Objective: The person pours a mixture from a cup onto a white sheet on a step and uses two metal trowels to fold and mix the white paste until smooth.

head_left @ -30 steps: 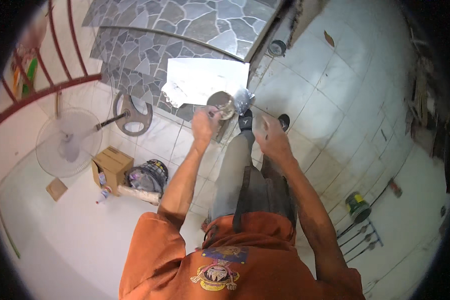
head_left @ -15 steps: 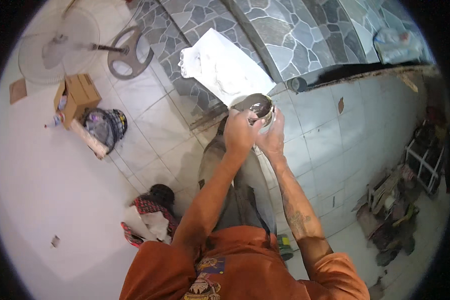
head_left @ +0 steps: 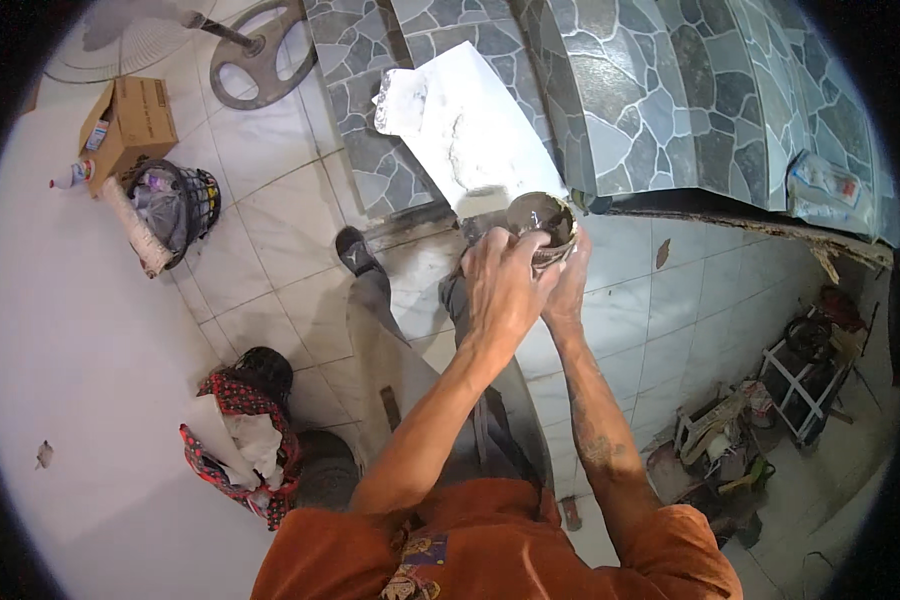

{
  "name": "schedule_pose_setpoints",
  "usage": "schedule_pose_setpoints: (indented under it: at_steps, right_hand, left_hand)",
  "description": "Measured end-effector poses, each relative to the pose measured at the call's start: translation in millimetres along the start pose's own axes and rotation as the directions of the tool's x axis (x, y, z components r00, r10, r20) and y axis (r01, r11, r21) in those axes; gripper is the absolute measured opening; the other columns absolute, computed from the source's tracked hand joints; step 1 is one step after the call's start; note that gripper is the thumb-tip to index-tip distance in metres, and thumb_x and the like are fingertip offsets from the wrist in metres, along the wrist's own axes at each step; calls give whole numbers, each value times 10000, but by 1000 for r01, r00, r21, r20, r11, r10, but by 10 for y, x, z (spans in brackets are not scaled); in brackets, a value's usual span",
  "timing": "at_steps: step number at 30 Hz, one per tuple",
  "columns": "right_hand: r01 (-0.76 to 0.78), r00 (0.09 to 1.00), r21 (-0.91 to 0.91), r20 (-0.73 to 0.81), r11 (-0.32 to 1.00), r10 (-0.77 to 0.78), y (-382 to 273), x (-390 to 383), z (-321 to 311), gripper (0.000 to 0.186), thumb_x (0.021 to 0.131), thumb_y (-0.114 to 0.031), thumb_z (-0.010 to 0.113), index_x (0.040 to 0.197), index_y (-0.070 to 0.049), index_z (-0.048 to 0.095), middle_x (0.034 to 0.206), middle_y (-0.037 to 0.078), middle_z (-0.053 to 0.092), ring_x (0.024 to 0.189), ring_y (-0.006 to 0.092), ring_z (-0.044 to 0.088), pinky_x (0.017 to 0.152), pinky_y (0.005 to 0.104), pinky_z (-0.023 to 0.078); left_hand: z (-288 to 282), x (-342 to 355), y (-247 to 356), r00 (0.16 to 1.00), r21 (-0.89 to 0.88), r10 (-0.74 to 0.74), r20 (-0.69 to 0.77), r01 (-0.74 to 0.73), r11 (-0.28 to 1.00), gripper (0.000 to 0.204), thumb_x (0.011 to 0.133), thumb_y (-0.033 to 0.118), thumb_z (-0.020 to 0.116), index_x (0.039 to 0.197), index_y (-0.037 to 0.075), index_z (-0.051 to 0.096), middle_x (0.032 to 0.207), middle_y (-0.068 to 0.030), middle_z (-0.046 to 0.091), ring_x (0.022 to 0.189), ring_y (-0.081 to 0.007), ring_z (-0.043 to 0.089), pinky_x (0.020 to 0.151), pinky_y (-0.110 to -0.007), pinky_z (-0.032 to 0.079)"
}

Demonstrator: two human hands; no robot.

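Both of my hands hold a round, open-topped container (head_left: 542, 218) in front of my legs. Its inside looks dark and shiny, and its side seems patterned; the exact kind is hard to make out. My left hand (head_left: 503, 280) is closed on the near left side, fingers at the rim. Around the right side wraps my right hand (head_left: 568, 282), its fingers partly hidden behind the container. Just beyond lies a white sheet or board (head_left: 475, 130) with grey smudges and a crinkled silvery corner, resting on the stone-patterned steps (head_left: 630, 90).
At left are a pedestal fan base (head_left: 255, 90), an open cardboard box (head_left: 140, 125) and a black basket with plastic inside (head_left: 180, 205). A red-and-black patterned bag (head_left: 235, 430) stands near my left leg. Clutter (head_left: 720, 440) and a white frame (head_left: 795, 385) lie at right.
My view has shifted, and my left leg and shoe now show out to the left. The container stays in both hands, lower in view, with its opening seen more from above.
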State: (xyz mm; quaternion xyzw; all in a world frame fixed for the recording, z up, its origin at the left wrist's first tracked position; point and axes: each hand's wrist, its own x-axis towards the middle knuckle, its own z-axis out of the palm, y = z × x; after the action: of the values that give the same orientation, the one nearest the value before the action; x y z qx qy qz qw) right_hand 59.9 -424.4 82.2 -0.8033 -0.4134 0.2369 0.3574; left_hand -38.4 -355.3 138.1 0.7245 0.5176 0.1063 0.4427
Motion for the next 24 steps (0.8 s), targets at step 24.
schedule_pose_setpoints:
  at_steps: [24]
  right_hand:
    - [397,918,-407,162,822,-363,479,1134,817,798,707,-194,819,1345,25,393,1253,219,513,1169,384,488,1002,453,413]
  left_hand:
    - [-334,-1251,-3655,969,213,-245,38,231,949,415,872,180,626,1260,53,545,1183,-214,524,1091,-401,533,955,-467,439]
